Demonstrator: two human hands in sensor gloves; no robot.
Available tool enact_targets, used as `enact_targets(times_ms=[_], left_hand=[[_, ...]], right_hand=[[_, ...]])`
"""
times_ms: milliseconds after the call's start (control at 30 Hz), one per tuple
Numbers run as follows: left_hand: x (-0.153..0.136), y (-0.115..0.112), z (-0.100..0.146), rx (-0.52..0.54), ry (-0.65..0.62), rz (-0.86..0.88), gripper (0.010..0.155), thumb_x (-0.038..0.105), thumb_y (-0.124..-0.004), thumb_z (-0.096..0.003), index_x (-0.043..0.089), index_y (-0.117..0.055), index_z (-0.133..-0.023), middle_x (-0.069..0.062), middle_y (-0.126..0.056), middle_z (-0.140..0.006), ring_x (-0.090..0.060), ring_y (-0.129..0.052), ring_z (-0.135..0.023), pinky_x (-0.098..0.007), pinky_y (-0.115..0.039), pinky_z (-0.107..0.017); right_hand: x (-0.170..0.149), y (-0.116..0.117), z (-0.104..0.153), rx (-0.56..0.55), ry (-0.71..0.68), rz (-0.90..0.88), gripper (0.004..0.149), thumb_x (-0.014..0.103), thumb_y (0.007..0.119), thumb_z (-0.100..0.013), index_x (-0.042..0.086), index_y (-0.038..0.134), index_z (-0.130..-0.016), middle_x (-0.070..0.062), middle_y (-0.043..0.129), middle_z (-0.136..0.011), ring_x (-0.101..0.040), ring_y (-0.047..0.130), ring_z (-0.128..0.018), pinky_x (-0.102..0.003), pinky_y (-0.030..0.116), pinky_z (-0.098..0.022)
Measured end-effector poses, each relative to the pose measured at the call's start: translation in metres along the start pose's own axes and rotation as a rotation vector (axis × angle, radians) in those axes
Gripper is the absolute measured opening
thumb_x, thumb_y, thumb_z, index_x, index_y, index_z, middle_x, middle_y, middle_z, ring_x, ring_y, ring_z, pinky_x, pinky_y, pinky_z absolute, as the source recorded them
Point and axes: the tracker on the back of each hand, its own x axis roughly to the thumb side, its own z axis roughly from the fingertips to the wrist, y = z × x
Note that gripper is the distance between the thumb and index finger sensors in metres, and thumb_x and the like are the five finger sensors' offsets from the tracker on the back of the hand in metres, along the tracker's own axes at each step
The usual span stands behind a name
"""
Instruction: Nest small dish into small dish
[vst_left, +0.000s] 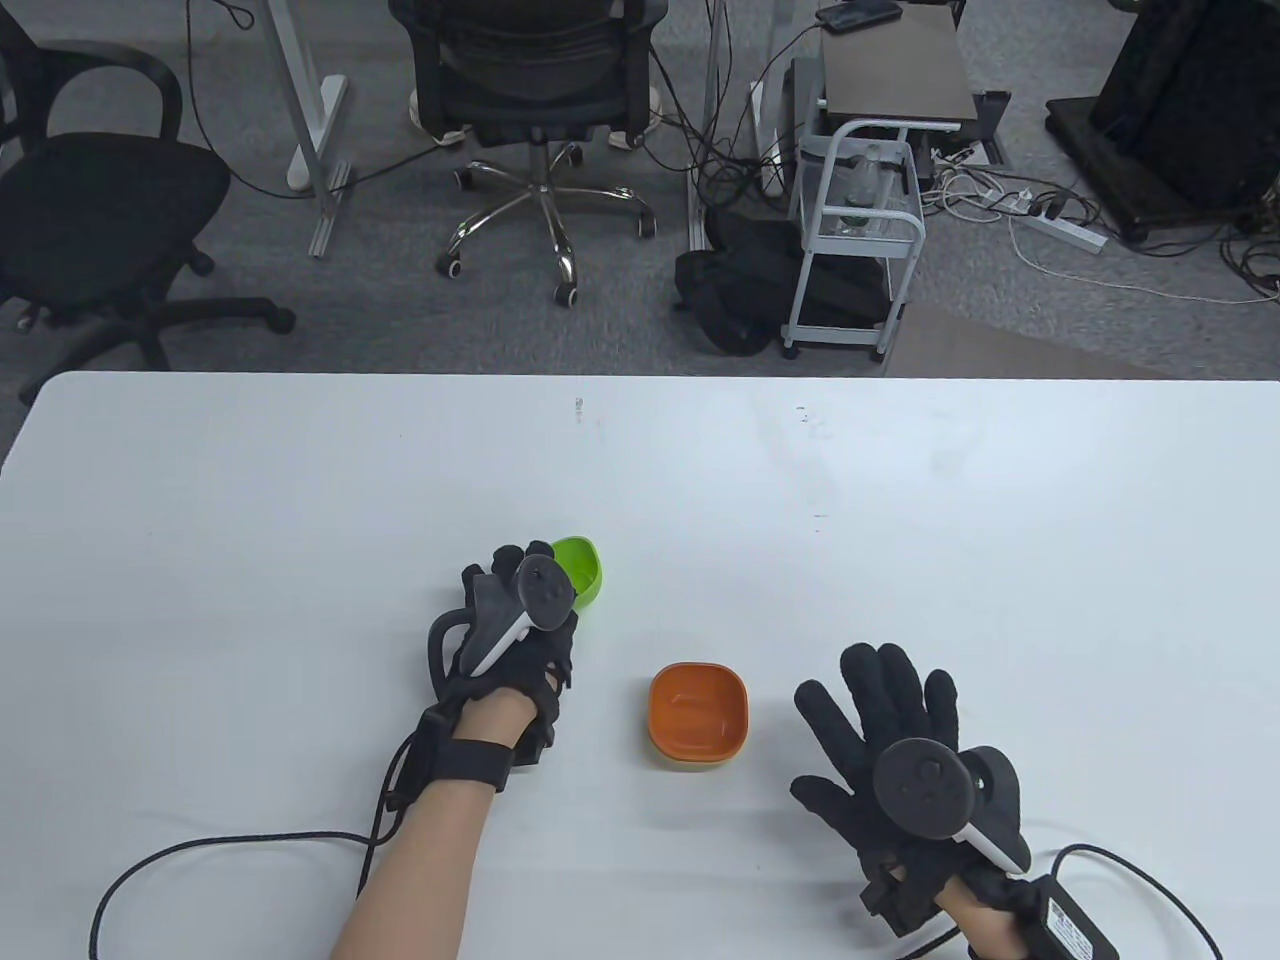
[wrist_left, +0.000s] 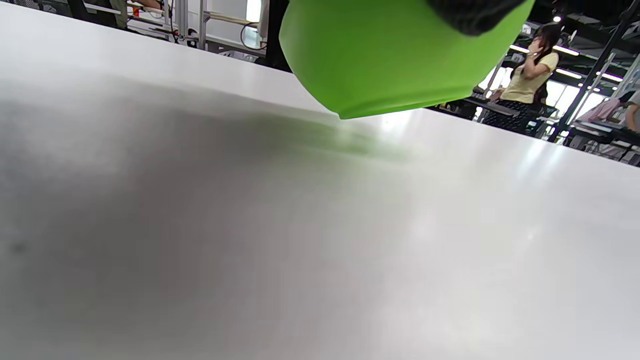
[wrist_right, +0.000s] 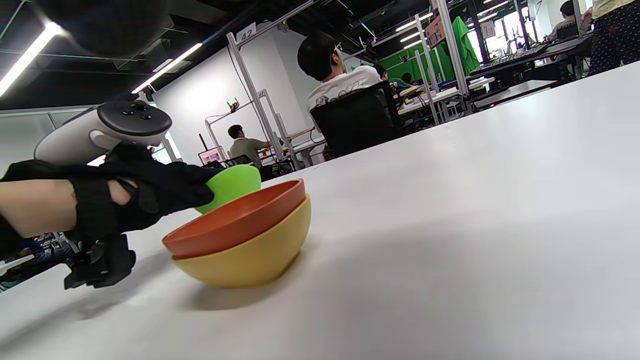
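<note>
My left hand grips a small green dish by its rim and holds it tilted just above the table. The dish fills the top of the left wrist view. An orange dish sits nested in a yellow dish on the table, to the right of and nearer than my left hand. My right hand lies flat with its fingers spread, empty, just right of the nested dishes. In the right wrist view the green dish shows behind the orange dish.
The white table stretches wide behind and beside the dishes. Glove cables trail along the front edge. Office chairs and a small cart stand on the floor beyond the far edge.
</note>
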Motion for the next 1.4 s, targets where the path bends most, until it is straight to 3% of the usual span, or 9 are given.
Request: enact_targets(times_ms=[400, 667, 1067, 1400], left_hand=[[0.022, 0.044, 0.045, 0.087, -0.107, 0.069, 0.045, 0.047, -0.067, -0.0385, 0.038, -0.068, -0.083, 0.018, -0.028, -0.114, -0.018, -0.018, -0.114, -0.054, -0.016, -0.080], [0.058, 0.063, 0.078, 0.151, -0.236, 0.067, 0.045, 0.049, -0.068, -0.0382, 0.038, -0.071, -0.081, 0.018, -0.028, -0.115, -0.019, -0.018, -0.114, -0.054, -0.016, -0.080], [0.116, 0.043, 0.121, 0.060, -0.403, -0.064, 0.045, 0.050, -0.071, -0.0372, 0.037, -0.077, -0.080, 0.017, -0.034, -0.115, -0.020, -0.017, -0.114, -0.054, -0.012, -0.079], [0.134, 0.002, 0.123, -0.010, -0.418, -0.259, 0.045, 0.051, -0.072, -0.0365, 0.038, -0.079, -0.079, 0.018, -0.037, -0.115, -0.020, -0.010, -0.114, -0.054, -0.007, -0.078]], right_hand=[[0.002, 0.000, 0.000, 0.001, -0.009, 0.004, 0.076, 0.057, 0.077, -0.029, 0.046, 0.037, -0.093, 0.006, 0.000, -0.106, -0.035, 0.000, -0.103, -0.063, -0.004, -0.067], [0.002, -0.002, 0.001, -0.007, -0.013, -0.001, 0.075, 0.058, 0.076, -0.029, 0.046, 0.038, -0.093, 0.007, 0.000, -0.106, -0.034, -0.001, -0.103, -0.063, -0.004, -0.067], [0.002, -0.002, 0.002, 0.000, -0.014, -0.001, 0.075, 0.058, 0.076, -0.029, 0.046, 0.037, -0.093, 0.006, 0.000, -0.106, -0.035, 0.000, -0.103, -0.063, -0.003, -0.067], [0.002, -0.002, 0.002, 0.004, -0.011, -0.006, 0.075, 0.058, 0.076, -0.030, 0.045, 0.038, -0.093, 0.006, 0.000, -0.106, -0.035, 0.000, -0.103, -0.063, -0.003, -0.067]])
